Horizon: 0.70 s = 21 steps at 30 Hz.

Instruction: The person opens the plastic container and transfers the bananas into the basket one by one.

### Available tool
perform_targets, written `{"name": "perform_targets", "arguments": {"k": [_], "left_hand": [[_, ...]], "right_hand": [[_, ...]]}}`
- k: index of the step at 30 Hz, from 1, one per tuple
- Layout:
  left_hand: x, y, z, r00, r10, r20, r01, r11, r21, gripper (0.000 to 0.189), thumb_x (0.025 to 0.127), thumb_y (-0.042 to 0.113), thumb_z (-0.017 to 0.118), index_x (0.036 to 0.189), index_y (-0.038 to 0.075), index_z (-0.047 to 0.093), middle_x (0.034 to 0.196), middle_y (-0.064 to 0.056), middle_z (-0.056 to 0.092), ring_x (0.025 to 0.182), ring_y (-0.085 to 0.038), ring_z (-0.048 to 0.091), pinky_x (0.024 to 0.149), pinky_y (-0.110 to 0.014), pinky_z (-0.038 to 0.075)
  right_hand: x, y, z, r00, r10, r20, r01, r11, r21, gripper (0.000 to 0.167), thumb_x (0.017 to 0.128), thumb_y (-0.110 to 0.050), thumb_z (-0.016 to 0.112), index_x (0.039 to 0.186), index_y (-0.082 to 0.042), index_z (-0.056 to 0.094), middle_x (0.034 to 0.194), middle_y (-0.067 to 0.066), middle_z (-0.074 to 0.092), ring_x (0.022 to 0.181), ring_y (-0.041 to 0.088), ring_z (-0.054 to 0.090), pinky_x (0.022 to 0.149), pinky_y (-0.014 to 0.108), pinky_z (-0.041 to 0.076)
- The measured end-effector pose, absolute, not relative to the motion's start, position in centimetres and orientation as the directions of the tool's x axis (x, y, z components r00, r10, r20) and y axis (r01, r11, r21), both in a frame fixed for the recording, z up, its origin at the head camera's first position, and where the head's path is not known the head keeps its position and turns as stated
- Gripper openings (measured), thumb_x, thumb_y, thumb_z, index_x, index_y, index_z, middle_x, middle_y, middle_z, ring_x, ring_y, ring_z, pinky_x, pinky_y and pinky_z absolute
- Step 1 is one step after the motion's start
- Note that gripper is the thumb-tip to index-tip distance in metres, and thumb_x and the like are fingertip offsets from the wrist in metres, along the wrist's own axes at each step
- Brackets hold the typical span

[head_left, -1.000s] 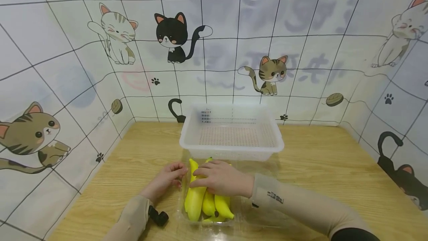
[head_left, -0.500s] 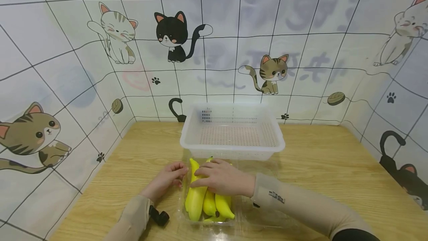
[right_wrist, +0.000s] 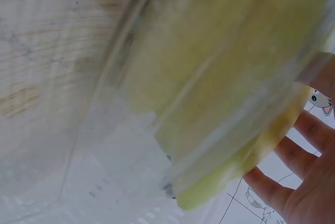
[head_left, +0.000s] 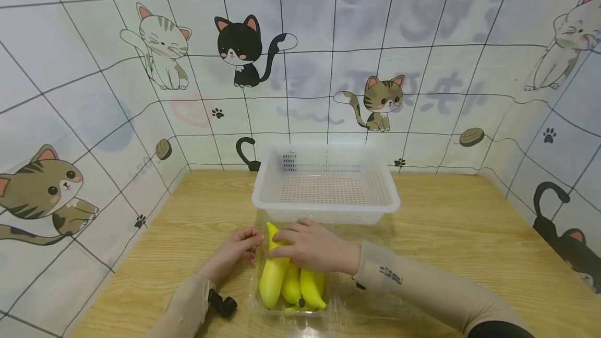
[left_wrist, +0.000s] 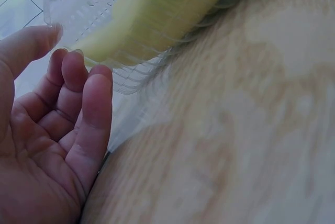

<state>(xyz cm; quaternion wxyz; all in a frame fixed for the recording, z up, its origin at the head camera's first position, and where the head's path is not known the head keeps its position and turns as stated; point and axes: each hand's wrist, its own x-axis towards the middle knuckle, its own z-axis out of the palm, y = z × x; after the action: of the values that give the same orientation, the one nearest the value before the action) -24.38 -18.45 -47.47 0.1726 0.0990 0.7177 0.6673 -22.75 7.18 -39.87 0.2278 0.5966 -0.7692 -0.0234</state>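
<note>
Several yellow bananas lie lengthwise in a clear plastic box in front of me. My right hand reaches over them from the right, its fingers and thumb around the upper part of the leftmost banana. In the right wrist view its fingertips touch a banana behind the clear plastic wall. At the box's upper left edge, my left hand pinches the rim between thumb and fingertips. The left wrist view has this hand beside the ribbed clear wall, a banana showing through it.
A white perforated basket stands behind the box, against the cat-patterned wall. The box's clear lid lies flat to its right, partly under the right forearm. A small black device is at the left wrist. The table is wood-grained.
The bananas under my right hand have shifted slightly left, and the stem end that stuck up behind that hand is now hidden. My left hand stays at the box edge.
</note>
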Motion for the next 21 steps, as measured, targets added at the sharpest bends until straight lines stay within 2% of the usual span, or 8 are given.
{"name": "perform_targets", "arguments": {"k": [11, 21], "left_hand": [[-24.5, -18.5, -47.4, -0.913, 0.396, -0.100, -0.071, 0.089, 0.994, 0.015, 0.099, 0.024, 0.058, 0.097, 0.009, 0.055, 0.086, 0.000, 0.052, 0.077, -0.015, 0.051, 0.061, -0.027, 0.051], [-24.5, -18.7, -47.7, -0.908, 0.409, -0.092, -0.065, 0.079, 0.995, 0.014, 0.098, 0.023, 0.058, 0.097, 0.008, 0.056, 0.085, 0.000, 0.052, 0.077, -0.014, 0.051, 0.061, -0.027, 0.051]], "right_hand": [[-22.4, 7.2, -38.7, -0.188, -0.919, 0.346, -0.910, 0.295, 0.290, 0.046, 0.082, -0.017, 0.075, 0.123, -0.032, 0.064, 0.124, -0.003, 0.061, 0.116, 0.019, 0.056, 0.093, 0.035, 0.047], [-22.5, 7.6, -37.6, -0.141, -0.908, 0.394, -0.903, 0.281, 0.324, 0.045, 0.082, -0.017, 0.076, 0.123, -0.030, 0.063, 0.124, -0.001, 0.061, 0.114, 0.019, 0.056, 0.095, 0.035, 0.046]]}}
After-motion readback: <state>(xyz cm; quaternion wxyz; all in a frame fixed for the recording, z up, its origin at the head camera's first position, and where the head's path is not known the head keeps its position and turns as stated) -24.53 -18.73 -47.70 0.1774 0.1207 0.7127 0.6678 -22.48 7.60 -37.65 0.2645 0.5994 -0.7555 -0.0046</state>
